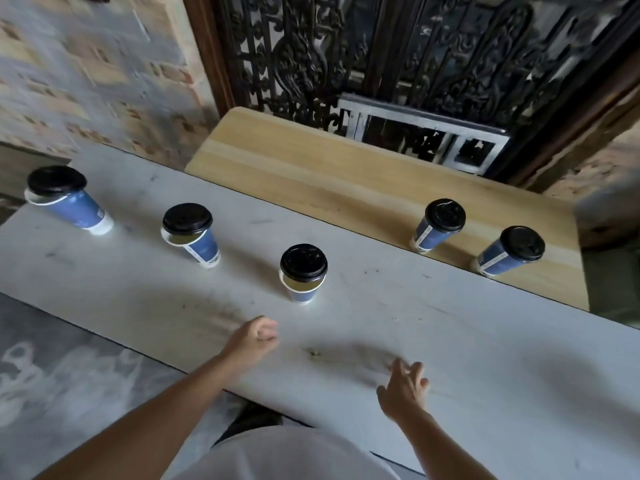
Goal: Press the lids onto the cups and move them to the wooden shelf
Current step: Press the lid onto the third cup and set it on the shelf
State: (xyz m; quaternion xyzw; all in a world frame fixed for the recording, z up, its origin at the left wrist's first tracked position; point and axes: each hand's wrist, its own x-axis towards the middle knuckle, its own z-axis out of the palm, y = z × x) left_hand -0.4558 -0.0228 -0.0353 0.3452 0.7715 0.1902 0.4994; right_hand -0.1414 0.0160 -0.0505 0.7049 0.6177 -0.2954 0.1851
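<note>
I see three blue cups on the bench [450,341]: the left cup [81,211], middle cup [204,249] and near cup [302,294], all with black lids [303,263] sitting askew so that part of each rim shows. On the wooden shelf [311,168] just beyond the bench, a fourth cup [426,235] and fifth cup [497,259] stand side by side with their lids seated. My left hand [252,337] hovers over the bench near the near cup, fingers loosely curled around nothing, and my right hand [403,389] hangs beside it with fingers spread.

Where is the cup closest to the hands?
Head view, centre: the nearest cup stands on the grey table, just beyond the left hand, right of a second cup.
</note>
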